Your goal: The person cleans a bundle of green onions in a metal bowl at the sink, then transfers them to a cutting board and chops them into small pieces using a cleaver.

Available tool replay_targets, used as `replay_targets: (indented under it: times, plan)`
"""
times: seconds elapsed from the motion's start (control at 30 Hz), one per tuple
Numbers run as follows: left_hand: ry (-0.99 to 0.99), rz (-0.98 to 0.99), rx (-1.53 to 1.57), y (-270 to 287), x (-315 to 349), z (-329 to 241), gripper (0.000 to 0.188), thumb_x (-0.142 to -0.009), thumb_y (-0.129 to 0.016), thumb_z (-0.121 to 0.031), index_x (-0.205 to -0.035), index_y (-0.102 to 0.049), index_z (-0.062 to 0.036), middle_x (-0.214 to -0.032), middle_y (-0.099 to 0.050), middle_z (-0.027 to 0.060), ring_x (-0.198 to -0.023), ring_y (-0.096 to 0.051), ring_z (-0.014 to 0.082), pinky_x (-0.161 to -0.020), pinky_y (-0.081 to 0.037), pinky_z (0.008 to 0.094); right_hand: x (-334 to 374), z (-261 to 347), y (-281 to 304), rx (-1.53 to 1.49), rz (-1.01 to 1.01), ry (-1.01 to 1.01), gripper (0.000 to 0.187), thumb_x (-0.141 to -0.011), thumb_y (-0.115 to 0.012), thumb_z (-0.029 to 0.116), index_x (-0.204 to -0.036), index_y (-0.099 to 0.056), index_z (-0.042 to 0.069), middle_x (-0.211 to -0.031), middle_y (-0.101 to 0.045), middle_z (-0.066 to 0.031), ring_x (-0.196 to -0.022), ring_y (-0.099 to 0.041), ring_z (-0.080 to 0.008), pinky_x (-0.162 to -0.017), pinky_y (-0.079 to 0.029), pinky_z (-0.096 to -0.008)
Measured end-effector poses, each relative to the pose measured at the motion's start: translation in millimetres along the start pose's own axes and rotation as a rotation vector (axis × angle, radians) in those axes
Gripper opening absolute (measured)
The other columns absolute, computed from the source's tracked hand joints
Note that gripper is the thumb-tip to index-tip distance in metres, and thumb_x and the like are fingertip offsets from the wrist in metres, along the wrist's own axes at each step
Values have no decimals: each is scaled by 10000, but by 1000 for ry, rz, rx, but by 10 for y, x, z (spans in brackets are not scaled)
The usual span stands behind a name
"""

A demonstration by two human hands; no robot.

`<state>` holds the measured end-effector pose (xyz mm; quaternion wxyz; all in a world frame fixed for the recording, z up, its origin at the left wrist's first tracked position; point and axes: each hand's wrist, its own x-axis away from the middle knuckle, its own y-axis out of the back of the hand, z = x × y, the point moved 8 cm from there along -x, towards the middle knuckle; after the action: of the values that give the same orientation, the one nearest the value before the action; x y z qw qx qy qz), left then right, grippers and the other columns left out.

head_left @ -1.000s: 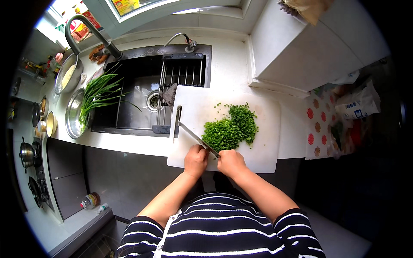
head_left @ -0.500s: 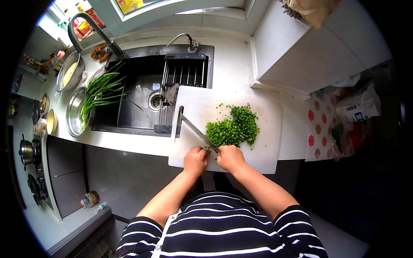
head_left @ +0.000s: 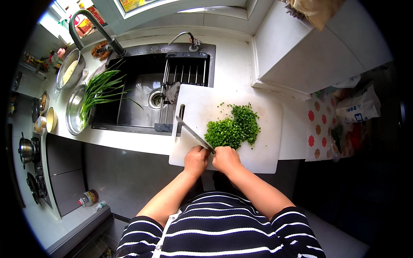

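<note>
A white cutting board (head_left: 266, 155) lies in front of me, with a heap of finely chopped green chives (head_left: 228, 132) on it. My right hand (head_left: 226, 160) is wrapped round a knife (head_left: 192, 133) near the board's front edge. The blade points away to the left, past the left side of the heap; its handle is hidden in the fist. Close to the blade's near end, my left hand (head_left: 196, 160) rests on the board with fingers curled together. What those fingers hold, if anything, is hidden.
Behind the board's left part is a dark sink (head_left: 142, 109) with a rack (head_left: 185, 73) across it. Long uncut green stalks (head_left: 98, 92) hang from a steel bowl (head_left: 75, 112) over the sink. A tall faucet (head_left: 115, 45) stands behind; a patterned cloth (head_left: 317, 129) lies right.
My right hand and the knife have shifted slightly left, towards my left hand. My left hand stays almost in place, and the chopped heap looks the same.
</note>
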<state>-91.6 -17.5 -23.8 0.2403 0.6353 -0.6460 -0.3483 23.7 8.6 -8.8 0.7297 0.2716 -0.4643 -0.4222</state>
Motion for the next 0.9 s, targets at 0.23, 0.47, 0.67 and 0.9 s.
replay_targets:
  times: [0.23,0.47,0.67,0.9]
  plan:
    - [-20,-47,6,6,40,32,48,-736,-663,-91,-767,-627,-88,-776,-580,81,-742,-587,299,-617,-497,411,33,-110,160,-178,-70,-2,174,-783,-577,162,-804,-669,16,-760,-647,-224,-757,-634,-404,-730,-509,-484]
    - [-24,-46,18,4,50,41,58,-729,-675,-99,-756,-625,-86,-762,-562,84,-737,-581,301,-617,-492,407,150,-92,144,-89,44,-84,167,-794,-548,135,-848,-676,41,-837,-670,-223,-826,-649,-407,-775,-520,-488]
    - [-34,-60,14,43,32,8,56,-728,-678,-104,-750,-628,-92,-766,-559,82,-749,-579,296,-617,-492,400,28,-61,26,-6,69,-116,168,-788,-559,137,-854,-679,40,-859,-675,-218,-843,-650,-403,-777,-520,-488]
    - [-34,-60,-13,55,43,27,51,-729,-688,-115,-737,-637,-113,-770,-561,66,-744,-576,283,-598,-485,400,52,-13,149,-23,6,-30,169,-794,-559,152,-823,-684,40,-793,-664,-222,-778,-644,-416,-744,-519,-500]
